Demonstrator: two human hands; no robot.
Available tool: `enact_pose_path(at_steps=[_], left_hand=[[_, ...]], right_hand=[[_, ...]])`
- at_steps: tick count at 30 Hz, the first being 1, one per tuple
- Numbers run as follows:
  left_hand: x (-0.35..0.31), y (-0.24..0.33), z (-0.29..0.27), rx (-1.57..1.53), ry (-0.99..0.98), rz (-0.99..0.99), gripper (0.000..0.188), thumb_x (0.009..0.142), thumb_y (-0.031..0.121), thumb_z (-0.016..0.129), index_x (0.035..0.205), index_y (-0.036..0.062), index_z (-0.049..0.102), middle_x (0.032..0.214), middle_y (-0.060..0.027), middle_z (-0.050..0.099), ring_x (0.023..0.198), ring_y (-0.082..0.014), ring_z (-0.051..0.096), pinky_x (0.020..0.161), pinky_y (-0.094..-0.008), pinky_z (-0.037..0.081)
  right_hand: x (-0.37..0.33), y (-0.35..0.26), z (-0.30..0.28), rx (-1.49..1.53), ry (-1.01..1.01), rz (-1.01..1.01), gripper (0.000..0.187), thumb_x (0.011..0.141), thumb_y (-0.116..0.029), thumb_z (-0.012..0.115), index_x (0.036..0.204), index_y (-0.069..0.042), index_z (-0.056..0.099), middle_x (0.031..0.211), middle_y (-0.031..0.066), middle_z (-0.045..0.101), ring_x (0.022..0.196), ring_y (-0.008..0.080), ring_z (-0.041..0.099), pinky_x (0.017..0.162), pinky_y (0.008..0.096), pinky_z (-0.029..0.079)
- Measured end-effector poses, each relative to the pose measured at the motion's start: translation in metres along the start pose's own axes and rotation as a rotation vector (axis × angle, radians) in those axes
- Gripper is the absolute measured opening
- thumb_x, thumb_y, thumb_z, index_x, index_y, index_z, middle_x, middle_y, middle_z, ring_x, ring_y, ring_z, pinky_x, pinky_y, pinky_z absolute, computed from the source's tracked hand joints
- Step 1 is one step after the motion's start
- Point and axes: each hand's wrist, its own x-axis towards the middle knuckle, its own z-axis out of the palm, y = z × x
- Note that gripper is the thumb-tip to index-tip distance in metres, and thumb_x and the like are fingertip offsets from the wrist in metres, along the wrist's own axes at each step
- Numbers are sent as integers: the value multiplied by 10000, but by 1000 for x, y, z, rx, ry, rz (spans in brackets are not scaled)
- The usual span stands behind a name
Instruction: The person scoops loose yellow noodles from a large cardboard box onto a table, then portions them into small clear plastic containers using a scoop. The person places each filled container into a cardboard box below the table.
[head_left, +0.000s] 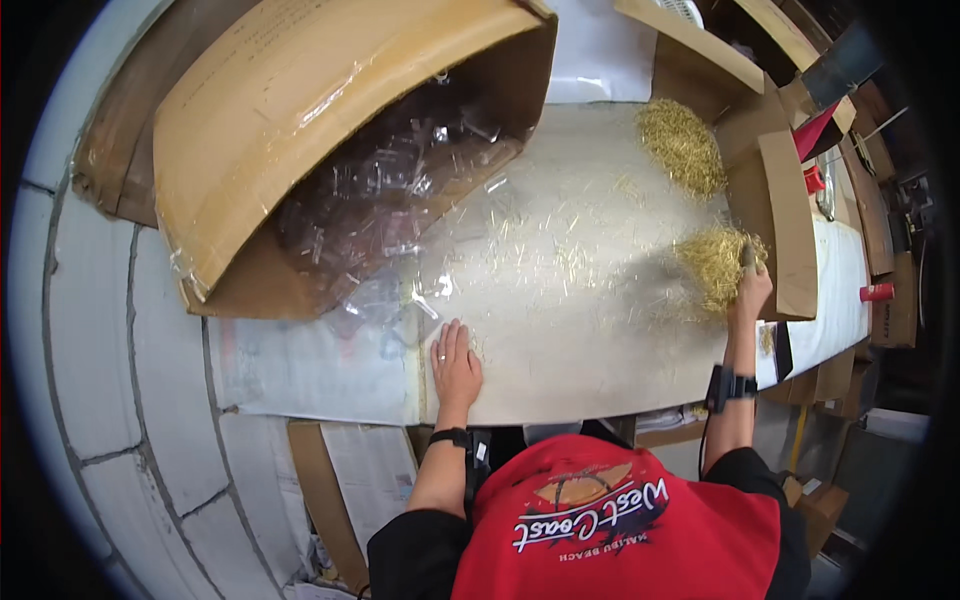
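Note:
My left hand (457, 362) lies flat on the worktable near its front edge, fingers stretched out, with a ring on one finger. Close ahead of it are clear plastic pieces (438, 285). At the right, my right hand (752, 292) is against the near edge of a heap of thin gold-coloured pieces (712, 262), too small to name surely. A dark tip shows at one of its fingers; the other fingers are partly hidden, so its grip is unclear. Farther back rests a second gold heap (682, 148). Loose gold bits are scattered across the pale table surface (580, 350).
A large cardboard box (330, 110) lies on its side at the left, its opening toward the table and full of clear plastic pieces. An open carton (790, 225) with raised flaps borders the right. Beyond it is a red cylinder (877, 292). A block wall (85, 345) runs along the left.

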Motion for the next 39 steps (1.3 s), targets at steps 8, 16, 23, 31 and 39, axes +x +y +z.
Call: enact_pose_path(at_steps=[8,16,23,31,39], left_hand=[[-3,1,0,54,-14,2,491,819,106,499,1300,36,434,1417,-109,381,1351,-277,291,1109,-454,199],[-2,3,-2,38,0,-4,500,815,106,495,1306,39,433,1416,-99,386,1351,-270,294,1108,-459,200],[-3,3,-5,-11,19,5,504,809,89,494,1306,28,436,1417,-110,382,1342,-277,307,1101,-455,208],[-6,-1,0,9,34,-6,471,832,114,483,1299,52,451,1410,-91,395,1345,-257,308,1099,-448,225],[-7,0,-1,-1,-2,-37,466,847,120,473,1308,64,444,1420,-84,385,1354,-242,297,1107,-443,215]], right_hand=[[-6,-8,20,-242,-9,-109,297,878,-253,664,942,33,617,760,1,577,668,72,460,576,236,389],[-58,-48,85,-425,-222,-141,384,805,-319,738,876,41,624,724,43,590,704,109,494,672,268,435],[-113,-65,115,-467,-376,-64,404,789,-357,738,816,29,622,669,25,566,620,97,489,570,248,405],[-110,-34,123,-456,-561,35,403,768,-357,763,823,15,617,672,9,560,623,87,473,541,252,392],[-108,-17,103,-406,-551,123,341,759,-274,762,819,24,606,642,-9,524,586,74,454,511,241,366]])
